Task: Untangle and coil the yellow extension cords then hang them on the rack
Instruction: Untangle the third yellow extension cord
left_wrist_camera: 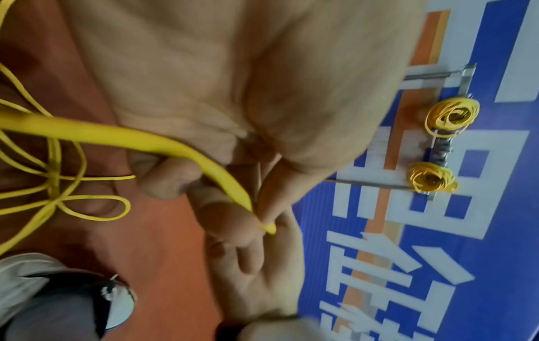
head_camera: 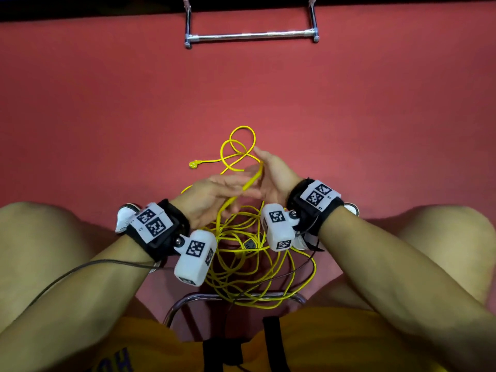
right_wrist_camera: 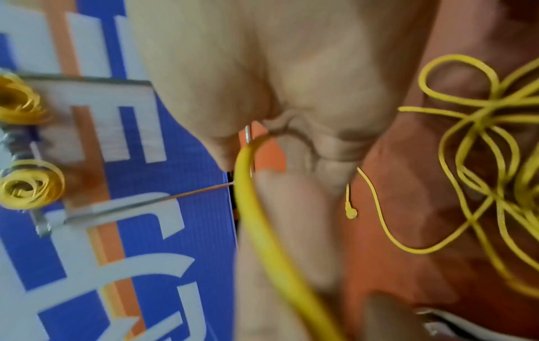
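Observation:
A tangle of yellow extension cord point(head_camera: 241, 264) lies on the red floor between my knees, with loose loops point(head_camera: 239, 146) and a yellow plug point(head_camera: 192, 164) further out. My left hand point(head_camera: 212, 194) and right hand point(head_camera: 273, 173) meet above it, both on one strand point(head_camera: 252, 179). In the left wrist view, thumb and fingers point(left_wrist_camera: 163, 175) pinch the strand point(left_wrist_camera: 116, 136). The right wrist view is blurred; the strand point(right_wrist_camera: 248, 196) runs into that hand's curled fingers. The metal rack point(head_camera: 252, 36) stands far ahead; two coiled yellow cords point(left_wrist_camera: 452, 117) point(left_wrist_camera: 431, 177) hang on it.
My bare knees point(head_camera: 53, 237) flank the tangle on both sides. A metal chair tube point(head_camera: 236, 296) crosses under its near edge. A black socket end point(head_camera: 249, 244) sits inside the tangle. A blue and white banner point(left_wrist_camera: 481, 230) hangs behind the rack. Red floor point(head_camera: 375, 116) stretches up to the rack.

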`<state>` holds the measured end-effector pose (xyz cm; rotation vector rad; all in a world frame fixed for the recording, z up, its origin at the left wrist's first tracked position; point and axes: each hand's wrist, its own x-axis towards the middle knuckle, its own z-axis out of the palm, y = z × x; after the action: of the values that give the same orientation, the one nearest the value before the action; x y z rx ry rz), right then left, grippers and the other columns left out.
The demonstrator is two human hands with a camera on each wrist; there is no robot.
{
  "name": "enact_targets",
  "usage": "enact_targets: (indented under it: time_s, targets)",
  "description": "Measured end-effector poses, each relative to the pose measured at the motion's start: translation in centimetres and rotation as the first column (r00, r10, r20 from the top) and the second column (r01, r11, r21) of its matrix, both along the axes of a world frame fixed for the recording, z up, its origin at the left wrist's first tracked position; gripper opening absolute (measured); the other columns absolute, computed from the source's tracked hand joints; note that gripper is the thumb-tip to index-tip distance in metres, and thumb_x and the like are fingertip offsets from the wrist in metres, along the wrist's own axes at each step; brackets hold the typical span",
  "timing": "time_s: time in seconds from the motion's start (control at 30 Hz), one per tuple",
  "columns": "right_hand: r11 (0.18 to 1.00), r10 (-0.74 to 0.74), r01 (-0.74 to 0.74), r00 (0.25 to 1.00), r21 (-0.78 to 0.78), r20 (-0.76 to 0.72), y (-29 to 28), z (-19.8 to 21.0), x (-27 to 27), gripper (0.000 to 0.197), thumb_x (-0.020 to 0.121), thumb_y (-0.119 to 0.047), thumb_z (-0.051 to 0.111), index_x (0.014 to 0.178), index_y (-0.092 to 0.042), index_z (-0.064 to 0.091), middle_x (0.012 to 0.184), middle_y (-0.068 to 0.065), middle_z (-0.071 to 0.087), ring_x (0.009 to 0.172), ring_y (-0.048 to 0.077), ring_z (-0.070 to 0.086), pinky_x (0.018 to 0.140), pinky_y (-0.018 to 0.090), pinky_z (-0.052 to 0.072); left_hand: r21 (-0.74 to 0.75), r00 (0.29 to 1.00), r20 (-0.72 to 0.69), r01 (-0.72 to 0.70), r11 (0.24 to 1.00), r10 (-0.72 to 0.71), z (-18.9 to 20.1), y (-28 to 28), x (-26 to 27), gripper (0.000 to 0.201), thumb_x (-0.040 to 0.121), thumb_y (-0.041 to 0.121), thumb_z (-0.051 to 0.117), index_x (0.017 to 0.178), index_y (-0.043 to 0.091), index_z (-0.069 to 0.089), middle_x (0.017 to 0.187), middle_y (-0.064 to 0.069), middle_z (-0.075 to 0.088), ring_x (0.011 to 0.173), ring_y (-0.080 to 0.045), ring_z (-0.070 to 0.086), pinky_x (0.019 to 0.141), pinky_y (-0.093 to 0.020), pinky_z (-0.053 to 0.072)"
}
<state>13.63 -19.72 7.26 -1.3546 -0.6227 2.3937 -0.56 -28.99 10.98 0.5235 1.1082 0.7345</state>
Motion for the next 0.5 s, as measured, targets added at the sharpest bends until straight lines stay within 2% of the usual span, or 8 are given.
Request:
enact_targets:
  time_s: [0.07,0.13,0.2,0.27,0.33,0.4,0.43,0.5]
  targets:
    - [0.966,-0.246,0.244,0.969,-0.086,-0.01,1.0,-0.7,0.0,0.022,0.1,-0.019,0.052,0.116,-0.004,0.052,0.083,0.012,0.068,0.065,0.023,0.071,0.054,0.032,0.058,0.016,0.987,0.007,0.158,0.987,-0.159,-0.6,-0.8,0.4,0.036,0.082,0.002,0.058,0.116,0.009,0.068,0.093,-0.007,0.076,0.045,-0.009,0.046,0.045,-0.02,0.03]
    - [0.882,-0.445,0.451,0.893,-0.136,0.07,2.7,-1.2,1.1,0.017,0.098,-0.002,0.043,0.105,0.0,0.058,0.067,0.009,0.067,0.048,0.017,0.066,0.042,0.024,0.052,-0.006,0.965,-0.052,0.258,0.966,-0.258,-1.0,-1.3,0.7,0.03,0.084,-0.005,0.057,0.104,0.01,0.074,0.088,-0.01,0.075,0.044,-0.01,0.044,0.042,-0.02,0.031]
    - [0.823,-0.541,0.561,0.822,-0.09,0.179,4.3,-1.5,2.8,0.026,0.096,0.002,0.036,0.086,0.0,0.06,0.063,0.007,0.061,0.038,0.012,0.055,0.037,0.018,0.043,-0.104,0.937,-0.2,0.271,0.957,-0.287,-1.3,-1.4,0.6,0.027,0.087,-0.011,0.054,0.097,0.006,0.073,0.085,-0.013,0.075,0.043,-0.012,0.05,0.04,-0.017,0.035]
    - [0.802,-0.583,0.597,0.782,0.004,0.22,4.3,-1.0,3.3,0.027,0.095,0.002,0.035,0.078,-0.006,0.055,0.068,0.007,0.058,0.035,0.01,0.045,0.036,0.013,0.032,-0.192,0.884,-0.34,0.269,0.944,-0.321,-2.1,-1.6,0.0,0.026,0.087,-0.012,0.054,0.092,0.006,0.073,0.082,-0.014,0.075,0.051,-0.016,0.061,0.045,-0.019,0.041]
    - [0.838,-0.545,0.537,0.814,0.096,0.199,3.1,-0.8,2.5,0.027,0.097,-0.001,0.033,0.08,-0.014,0.048,0.066,0.005,0.058,0.033,0.008,0.036,0.037,0.01,0.023,-0.269,0.8,-0.436,0.321,0.908,-0.412,-2.9,-2.0,-0.5,0.025,0.086,-0.006,0.054,0.088,0.008,0.074,0.085,-0.014,0.076,0.073,-0.022,0.07,0.055,-0.023,0.046]
    - [0.915,-0.375,0.339,0.915,0.22,0.147,1.1,-0.5,1.1,0.021,0.104,-0.011,0.038,0.087,-0.019,0.048,0.06,0.0,0.055,0.031,0.004,0.029,0.036,0.009,0.018,-0.337,0.766,-0.448,0.334,0.88,-0.462,-3.4,-2.3,-0.4,0.021,0.083,0.016,0.057,0.094,0.013,0.074,0.101,-0.009,0.074,0.092,-0.024,0.068,0.069,-0.03,0.046]
    - [0.936,-0.251,0.209,0.96,0.284,0.123,0.1,-0.2,0.6,0.017,0.105,-0.017,0.041,0.092,-0.02,0.051,0.061,-0.001,0.053,0.032,0.003,0.027,0.036,0.009,0.018,-0.338,0.823,-0.408,0.265,0.903,-0.394,-3.5,-2.3,-0.1,0.028,0.081,0.029,0.058,0.099,0.015,0.072,0.108,-0.006,0.07,0.095,-0.024,0.066,0.074,-0.033,0.047]
    - [0.924,0.014,-0.05,0.995,0.378,0.095,-1.7,0.6,-0.2,0.015,0.105,-0.021,0.043,0.098,-0.022,0.056,0.067,0.0,0.053,0.035,0.004,0.029,0.036,0.01,0.02,-0.258,0.965,-0.26,-0.055,0.964,-0.015,-3.5,-1.7,0.1,0.04,0.088,0.048,0.054,0.108,0.015,0.064,0.105,-0.005,0.066,0.089,-0.024,0.067,0.074,-0.035,0.052]
